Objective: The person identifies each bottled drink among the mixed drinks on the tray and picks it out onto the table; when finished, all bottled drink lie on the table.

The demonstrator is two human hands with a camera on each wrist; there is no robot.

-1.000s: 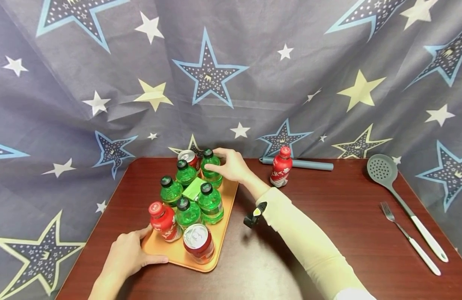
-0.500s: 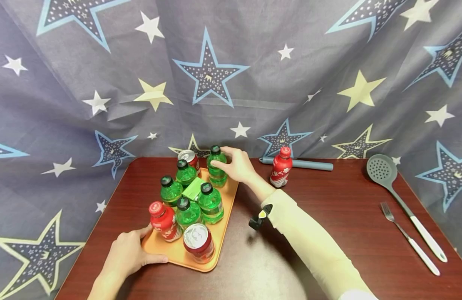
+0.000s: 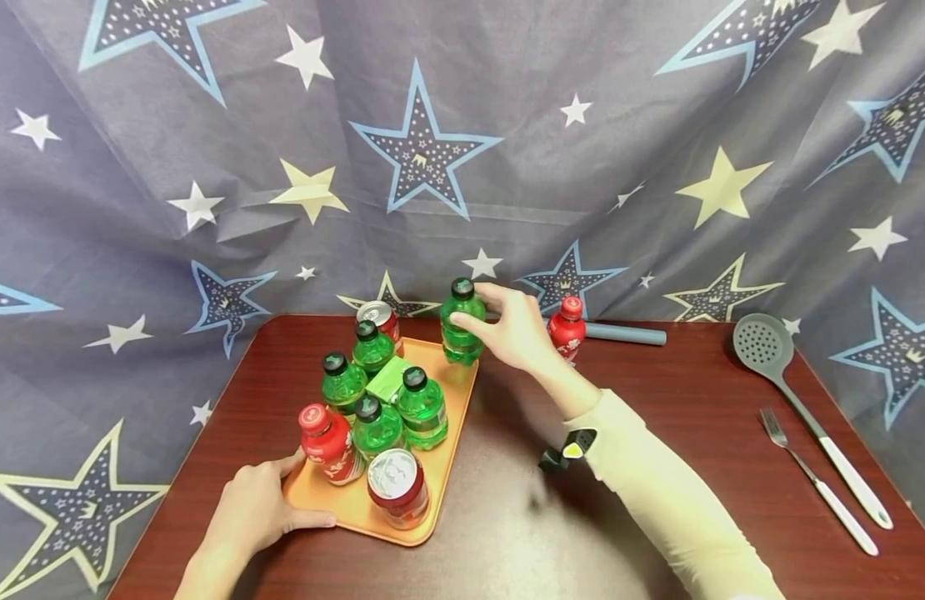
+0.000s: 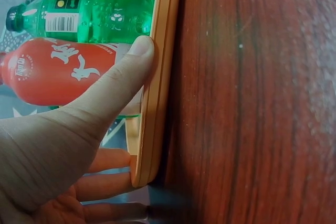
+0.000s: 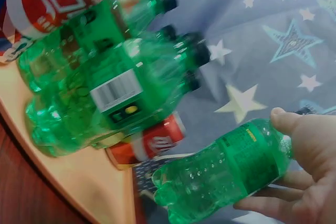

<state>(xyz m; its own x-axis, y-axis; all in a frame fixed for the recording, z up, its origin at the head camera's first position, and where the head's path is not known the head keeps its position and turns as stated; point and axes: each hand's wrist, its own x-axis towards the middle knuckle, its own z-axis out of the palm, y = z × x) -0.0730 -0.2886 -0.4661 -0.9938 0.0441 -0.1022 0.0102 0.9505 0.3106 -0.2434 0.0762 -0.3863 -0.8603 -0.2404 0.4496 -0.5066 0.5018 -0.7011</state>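
My right hand (image 3: 511,329) grips a green plastic bottle (image 3: 462,332) with a black cap, thumb on the near side. It is held upright over the far right edge of the orange tray (image 3: 449,467); the right wrist view shows the same bottle (image 5: 220,169) apart from the others. At the tray's near left corner my left hand (image 3: 252,508) holds the rim, the thumb (image 4: 113,85) along its near side. On the tray stand several green bottles (image 3: 423,412), a red bottle (image 3: 329,446), a red can (image 3: 398,492), another can (image 3: 378,318) and a small green box (image 3: 388,379).
A second red bottle (image 3: 567,327) stands behind my right wrist, partly hidden. Behind it a grey-blue rod (image 3: 627,334) lies along the back edge. A slotted skimmer (image 3: 764,342) and a fork (image 3: 815,479) lie at the right. A star-patterned curtain (image 3: 462,167) hangs behind the table.
My right hand has lifted the green bottle from its place at the tray's back and carried it right, to the tray's edge. The left hand and the tray have stayed put.
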